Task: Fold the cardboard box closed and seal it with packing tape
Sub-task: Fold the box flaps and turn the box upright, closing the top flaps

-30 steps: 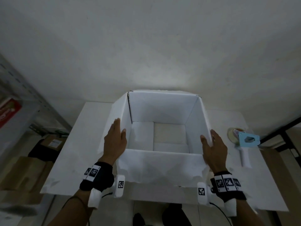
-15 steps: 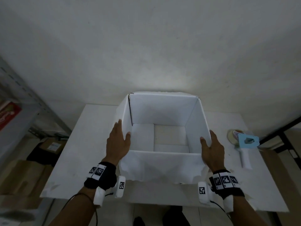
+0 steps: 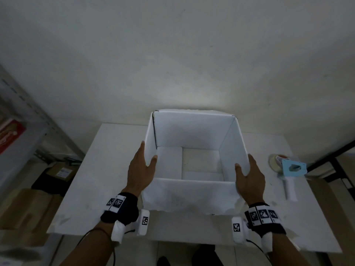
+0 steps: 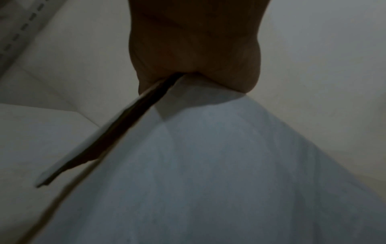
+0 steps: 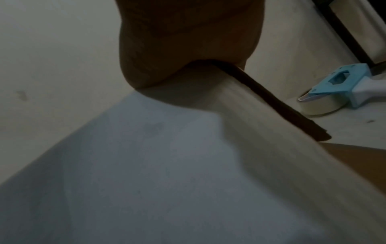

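A white cardboard box (image 3: 192, 196) stands open on the white table (image 3: 80, 198), all its flaps up and its inside bare. My left hand (image 3: 141, 169) holds the left flap, thumb inside and fingers flat on the outside. In the left wrist view the flap's edge (image 4: 125, 118) runs into the crook of that hand (image 4: 194, 49). My right hand (image 3: 249, 175) holds the right flap the same way; its edge (image 5: 271, 99) runs into that hand (image 5: 183, 41). A blue tape dispenser (image 3: 288, 169), also (image 5: 344, 85), lies on the table right of the box.
A plain wall rises close behind the table. A metal shelf (image 3: 23, 120) with a red package stands at the left, with cardboard boxes (image 3: 59, 171) on the floor beneath. A dark frame (image 3: 332, 156) and brown cardboard are at the right.
Both hands keep their hold on the side flaps. The left flap, which leaned outward a second ago, now stands more upright.
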